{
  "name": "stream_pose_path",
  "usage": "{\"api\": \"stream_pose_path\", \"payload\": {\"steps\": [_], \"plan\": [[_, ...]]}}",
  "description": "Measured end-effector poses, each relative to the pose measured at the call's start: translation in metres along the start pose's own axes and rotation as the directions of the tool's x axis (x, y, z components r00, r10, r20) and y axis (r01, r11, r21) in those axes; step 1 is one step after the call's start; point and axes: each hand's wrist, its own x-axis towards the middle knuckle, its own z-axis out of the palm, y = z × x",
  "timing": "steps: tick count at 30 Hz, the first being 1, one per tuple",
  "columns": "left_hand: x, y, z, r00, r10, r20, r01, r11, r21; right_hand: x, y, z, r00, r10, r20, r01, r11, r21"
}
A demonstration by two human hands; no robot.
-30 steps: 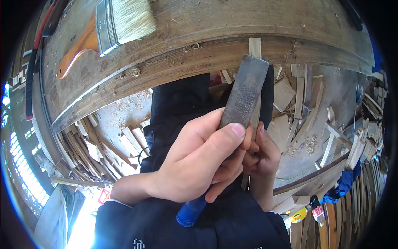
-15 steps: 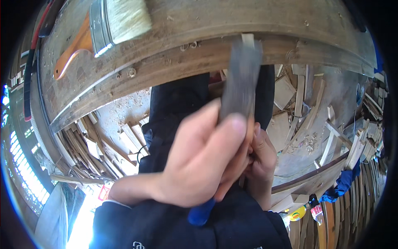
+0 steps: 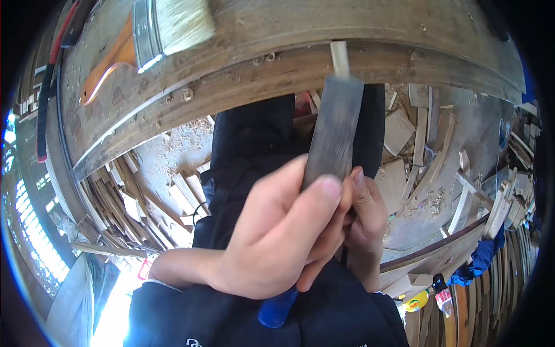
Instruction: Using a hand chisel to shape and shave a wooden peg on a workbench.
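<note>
Both hands (image 3: 300, 231) gripping grey file (image 3: 334, 130), paintbrush (image 3: 156, 29) on workbench (image 3: 289, 63)

Your left hand (image 3: 277, 237) and right hand (image 3: 364, 217) are bare, no gloves. Dark navy sleeves end at your wrists; a pale cuff edge shows on the left.
</note>
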Motion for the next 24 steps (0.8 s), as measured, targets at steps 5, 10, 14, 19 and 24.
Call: {"api": "stream_pose_path", "payload": {"steps": [5, 10, 14, 19, 24], "plan": [[-0.003, 0.0, -0.006, 0.997, -0.059, 0.051, 0.061, 0.997, -0.05, -0.002, -0.004, 0.0, 1.0, -0.012, 0.01, 0.012, 1.0, -0.023], [-0.005, 0.014, 0.0, 0.969, -0.2, 0.147, 0.22, 0.966, -0.136, -0.008, 0.003, 0.002, 0.974, -0.16, -0.163, 0.155, 0.987, -0.045], [0.013, -0.004, 0.001, 0.99, 0.03, 0.136, -0.02, 0.997, -0.069, -0.008, 0.005, 0.001, 0.97, -0.159, -0.186, 0.14, 0.984, -0.111], [0.026, -0.003, -0.002, 0.983, 0.118, 0.143, -0.095, 0.983, -0.16, -0.001, 0.01, -0.016, 0.991, -0.095, -0.091, 0.088, 0.993, -0.081], [-0.001, 0.009, -0.029, 0.973, -0.083, 0.216, 0.069, 0.995, 0.072, -0.011, -0.01, -0.013, 0.995, -0.094, -0.038, 0.097, 0.99, 0.098]]}}
